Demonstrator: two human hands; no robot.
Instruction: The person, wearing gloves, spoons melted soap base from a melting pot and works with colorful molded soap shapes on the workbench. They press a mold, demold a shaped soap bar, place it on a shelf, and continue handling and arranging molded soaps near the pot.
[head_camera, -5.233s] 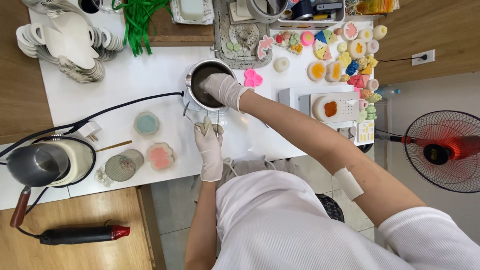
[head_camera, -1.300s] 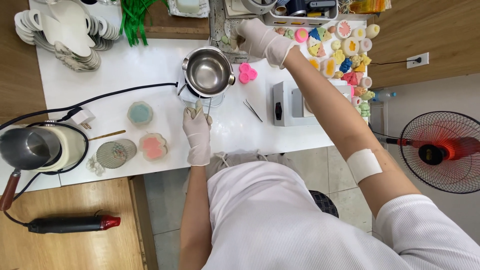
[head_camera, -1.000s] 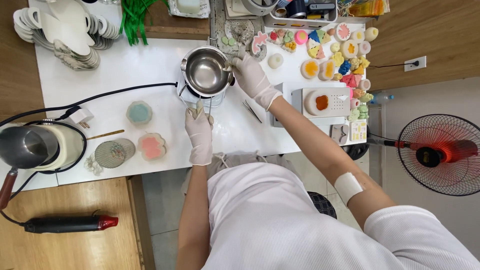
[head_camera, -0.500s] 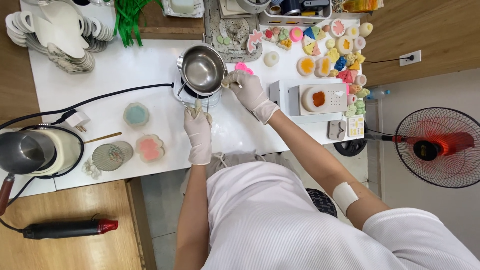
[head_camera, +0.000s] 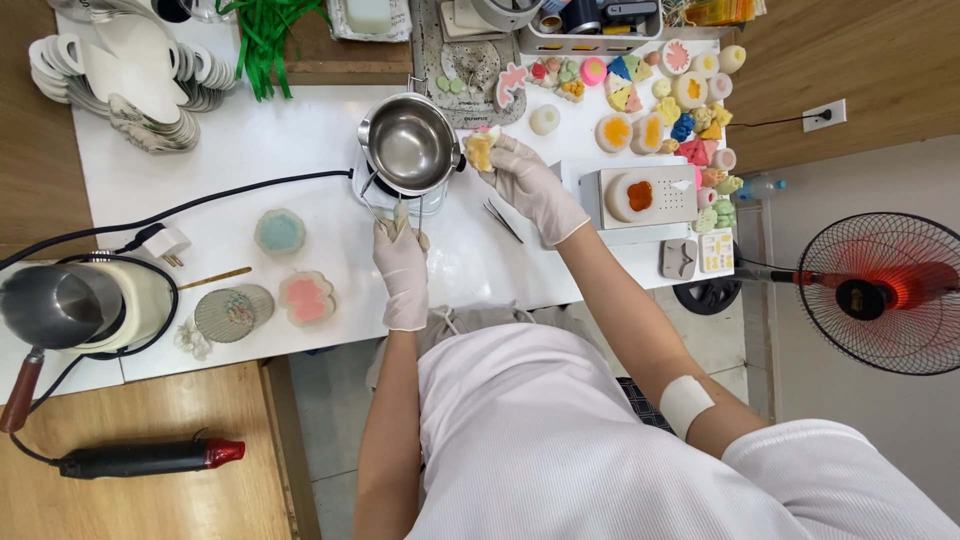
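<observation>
Holding yellow wax piece (head_camera: 480, 150) now beside steel pot (head_camera: 410, 145), right hand (head_camera: 525, 180) returned

Both the left hand (head_camera: 401, 262) and the right hand (head_camera: 530, 182) wear thin white gloves to the wrist. A white short-sleeved ribbed top (head_camera: 560, 440) covers the torso, and a white patch (head_camera: 686, 400) sits near the right elbow.

Both hands wear pale gloves; the left hand (head_camera: 402, 262) reaches straight forward, fingers pinched closed, forearm bare, while the right hand (head_camera: 530, 182) extends diagonally, fingertips closed in a pinch, a bandage near its elbow
</observation>
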